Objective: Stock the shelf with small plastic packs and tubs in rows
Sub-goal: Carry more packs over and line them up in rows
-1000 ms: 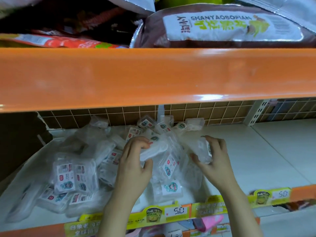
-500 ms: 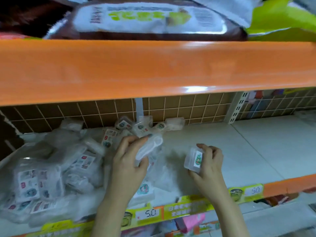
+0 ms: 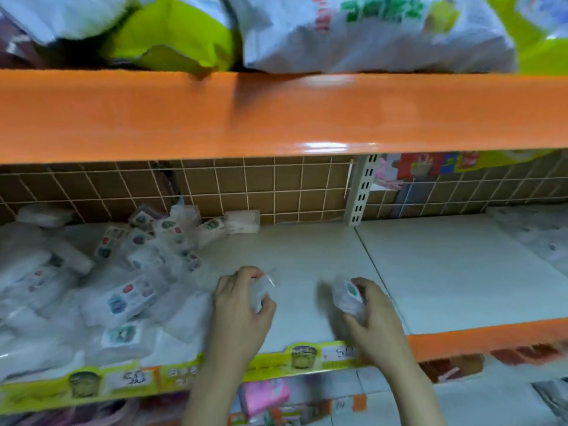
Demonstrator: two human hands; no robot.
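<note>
A small clear tub (image 3: 346, 295) with a green label is held in the right hand (image 3: 373, 315), the fingers curled round its sides. A second piece, probably a soft transparent pack (image 3: 260, 291), is gripped in the left hand (image 3: 238, 305); the blur does not allow its shape to be told. Both are kept just above the bare middle of the shelf (image 3: 307, 256), near its front edge. The loose heap of packs (image 3: 116, 284) is seen to the left, with some against the back grid. The items are judged to be light, thin-walled and rather slippery, easily dented. They are best taken by the short sides, label outward, with a mild pinch, and set down flat to begin a row.
</note>
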